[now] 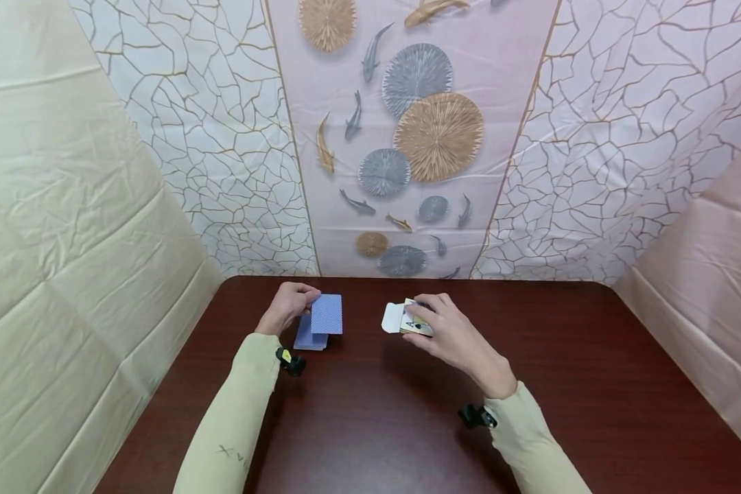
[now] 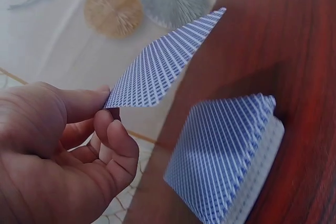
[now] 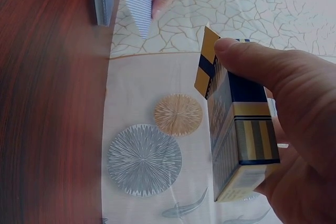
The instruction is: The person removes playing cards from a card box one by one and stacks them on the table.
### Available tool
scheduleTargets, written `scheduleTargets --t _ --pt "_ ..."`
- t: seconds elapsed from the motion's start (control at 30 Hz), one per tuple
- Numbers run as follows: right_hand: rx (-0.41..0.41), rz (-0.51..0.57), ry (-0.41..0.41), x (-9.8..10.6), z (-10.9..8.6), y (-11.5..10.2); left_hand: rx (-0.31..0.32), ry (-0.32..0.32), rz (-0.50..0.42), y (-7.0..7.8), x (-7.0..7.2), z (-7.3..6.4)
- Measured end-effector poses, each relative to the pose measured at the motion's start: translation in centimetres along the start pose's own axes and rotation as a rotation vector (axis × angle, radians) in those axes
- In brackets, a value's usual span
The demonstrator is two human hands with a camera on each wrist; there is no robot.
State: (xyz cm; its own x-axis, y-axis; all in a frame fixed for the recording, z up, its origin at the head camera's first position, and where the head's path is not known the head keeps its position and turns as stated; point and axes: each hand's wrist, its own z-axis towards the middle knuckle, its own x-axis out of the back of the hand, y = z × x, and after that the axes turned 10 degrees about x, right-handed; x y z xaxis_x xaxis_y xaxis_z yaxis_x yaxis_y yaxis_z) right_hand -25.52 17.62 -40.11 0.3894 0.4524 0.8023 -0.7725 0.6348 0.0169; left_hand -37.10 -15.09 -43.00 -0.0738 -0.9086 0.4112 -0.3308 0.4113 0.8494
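Between thumb and fingers, my left hand [image 1: 290, 304] pinches a blue-backed playing card [image 1: 327, 314] by one corner, held above the table. Below it lies a stack of playing cards [image 2: 220, 156], blue patterned backs up; the raised card partly covers it in the head view. To the right, my right hand [image 1: 453, 333] grips a card box [image 3: 247, 129] in gold, navy and grey, raised off the table. The box's flap [image 1: 392, 318] hangs open toward the left, white inside. An ace is printed on the box's upward face [image 1: 412, 321], partly hidden by my fingers.
The dark red-brown wooden table [image 1: 358, 425] runs beneath both hands. A patterned cloth [image 1: 377, 213] with fish and round leaf shapes hangs behind its far edge. Pale cloth [image 1: 68, 274] slopes down along the left side, and more cloth [image 1: 710, 274] hangs at the right.
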Motion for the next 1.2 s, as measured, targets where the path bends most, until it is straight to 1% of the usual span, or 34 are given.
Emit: scheduleTargets --t 0.17,0.27,0.4,0.5,0.63,0.73,0.9,1.0,1.1,1.2 --pt "0.019 0.005 0.020 -0.1 0.0 0.0 0.011 -0.009 -0.007 -0.8 0.5 0.6" --pt "0.032 0.009 0.037 -0.2 0.1 0.0 0.001 -0.015 -0.005 -1.1 0.9 0.8" --pt "0.040 0.006 0.035 -0.3 0.1 -0.1 -0.004 -0.007 0.025 -1.3 1.5 0.9" --pt "0.035 -0.002 0.029 -0.3 0.2 -0.2 0.001 -0.017 0.047 -1.5 1.8 1.1" --pt "0.032 0.000 0.028 -0.3 0.2 -0.1 0.014 -0.043 0.037 -1.9 1.8 1.4" --pt "0.034 0.008 0.029 -0.3 0.1 -0.1 0.015 -0.044 0.032 -2.2 1.7 1.5" --pt "0.037 0.007 0.018 -0.4 0.2 -0.2 0.023 -0.031 0.069 -2.9 1.8 1.6" --pt "0.024 -0.004 0.002 -0.3 0.1 -0.1 0.020 -0.030 0.091 -3.1 1.7 1.8" --pt "0.007 -0.011 -0.009 0.0 0.1 -0.1 0.001 -0.030 0.115 -3.1 1.5 1.9" --pt "0.005 -0.014 -0.014 0.0 0.0 0.0 -0.013 -0.008 0.146 -3.3 1.4 2.0"
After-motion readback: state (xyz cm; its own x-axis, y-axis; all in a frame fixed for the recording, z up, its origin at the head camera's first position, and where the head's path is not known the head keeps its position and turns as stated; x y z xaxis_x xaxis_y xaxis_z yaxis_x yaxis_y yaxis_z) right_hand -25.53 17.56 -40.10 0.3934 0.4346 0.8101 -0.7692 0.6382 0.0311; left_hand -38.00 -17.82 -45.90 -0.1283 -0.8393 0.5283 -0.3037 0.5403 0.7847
